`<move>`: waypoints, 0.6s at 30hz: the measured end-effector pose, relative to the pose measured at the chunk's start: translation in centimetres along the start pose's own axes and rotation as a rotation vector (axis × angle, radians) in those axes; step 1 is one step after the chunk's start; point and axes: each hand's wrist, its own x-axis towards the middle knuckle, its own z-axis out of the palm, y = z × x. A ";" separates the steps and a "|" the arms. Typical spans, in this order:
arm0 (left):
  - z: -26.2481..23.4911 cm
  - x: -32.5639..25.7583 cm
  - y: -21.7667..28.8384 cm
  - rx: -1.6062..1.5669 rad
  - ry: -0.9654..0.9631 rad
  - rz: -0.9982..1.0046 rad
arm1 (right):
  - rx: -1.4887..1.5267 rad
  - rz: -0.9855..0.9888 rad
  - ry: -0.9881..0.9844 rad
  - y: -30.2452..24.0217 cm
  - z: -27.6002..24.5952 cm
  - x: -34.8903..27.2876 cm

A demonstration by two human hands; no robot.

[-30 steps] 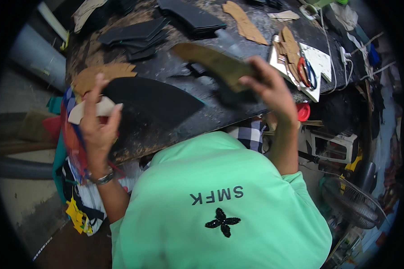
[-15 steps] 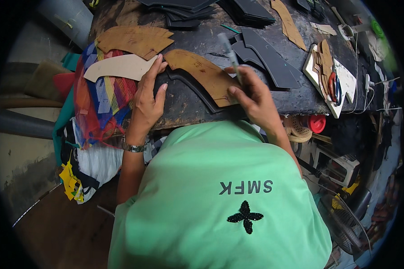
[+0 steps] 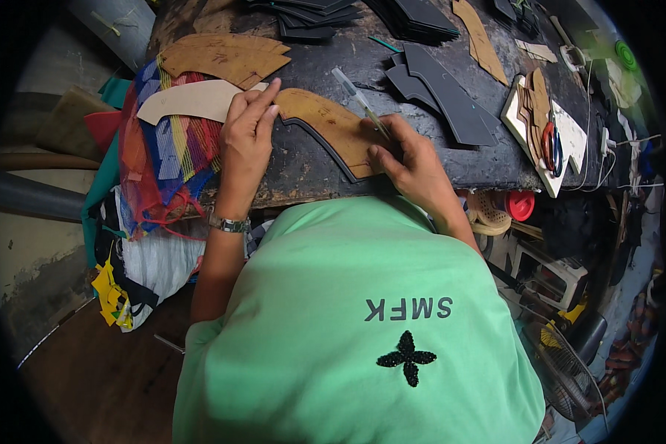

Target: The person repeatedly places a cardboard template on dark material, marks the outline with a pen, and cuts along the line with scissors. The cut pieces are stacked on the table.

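On the dark tabletop [image 3: 422, 52], near its front edge: a curved brown cardboard pattern [image 3: 325, 122] lying flat atop a black sheet piece [image 3: 325, 152], black edge peeking out along the pattern's lower curve. Left hand [image 3: 246, 137] pressed down on the pattern's left end, fingers extended and flat, nothing gripped, only holding the pattern in place. Right hand [image 3: 411, 159] at the pattern's right end, grip closed narrow around a slim clear-barrelled pen [image 3: 359, 100], barrel slanting up and away from the pattern, tip hidden behind the fingers. Wristwatch [image 3: 228, 223] on the left wrist, just below the tabletop's front edge.

Left of the pattern: a pale cardboard piece [image 3: 189, 101] touching the left hand's fingertips, and beyond it a stack of brown cardboard pieces [image 3: 222, 55]. Also left of the pattern, draped over the tabletop's edge: striped multicoloured cloth [image 3: 163, 159]. Right of the pattern: dark grey cut pieces [image 3: 444, 92], overlapping. Farther right: a white board [image 3: 562, 144] carrying brown scraps and red-handled scissors [image 3: 550, 144]. Beyond the pattern, at the far side: stacks of black cut pieces [image 3: 311, 15] and a long brown strip [image 3: 481, 41]. Below the pattern, filling the lower middle: mint-green shirt [image 3: 362, 325] on the person's back.
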 end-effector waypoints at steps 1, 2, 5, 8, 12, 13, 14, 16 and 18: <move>0.1 0.0 0.1 0.001 0.006 -0.010 | -0.002 -0.019 0.007 0.0 0.0 0.0; 0.2 0.0 0.2 0.002 0.012 -0.020 | 0.002 -0.041 0.016 0.0 0.0 0.0; 0.5 -0.1 0.3 -0.012 0.041 -0.004 | -0.004 -0.067 0.023 -0.1 0.0 0.0; 0.7 0.0 0.3 0.030 0.053 0.007 | -0.021 -0.047 0.020 0.0 0.0 0.0; 0.7 0.1 0.1 0.134 0.028 0.086 | -0.014 -0.054 0.014 0.1 -0.2 0.2; 0.6 0.2 0.0 0.222 0.024 0.143 | -0.022 -0.040 0.006 0.2 -0.2 0.3; 0.6 0.2 0.0 0.302 0.028 0.200 | -0.035 -0.010 -0.011 0.3 -0.3 0.4; 0.5 0.3 -0.1 0.339 -0.048 0.278 | 0.004 -0.013 -0.018 0.5 -0.2 0.5; 0.5 0.4 0.1 0.393 -0.098 0.338 | 0.094 -0.037 -0.010 0.6 -0.2 0.7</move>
